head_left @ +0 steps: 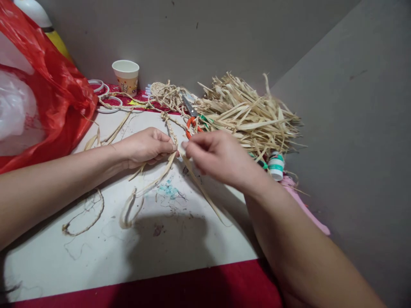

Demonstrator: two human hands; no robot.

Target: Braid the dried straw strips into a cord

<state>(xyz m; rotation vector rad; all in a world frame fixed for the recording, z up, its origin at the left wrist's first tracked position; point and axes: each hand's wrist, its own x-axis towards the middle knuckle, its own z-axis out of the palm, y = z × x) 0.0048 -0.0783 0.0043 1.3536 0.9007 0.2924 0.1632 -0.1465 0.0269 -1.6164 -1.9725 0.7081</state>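
Braided cord at centre of the white surface, directly off the fingertips of the left hand; long axis runs away from the body, leaning slightly left at its far end, the near end meeting the pinch; left thumb and fingers pressed together on that near end, so the left is the holding hand and the nearer of the two; right hand just to the right of the pinch, fingers curled in, thumb tip close to the cord's near end; whether it grips a strand, cannot tell. Key relation, as judged: the small gap between right fingertips and pinch point, where the unbraided lengths part; one loose strand trails toward the body and left, a second strand toward the body and right, passing below the right hand; scissors lie beyond the right hand, beside the cord, blades pointing away; bundle of dry strips farther off, beyond the right hand and to its right.
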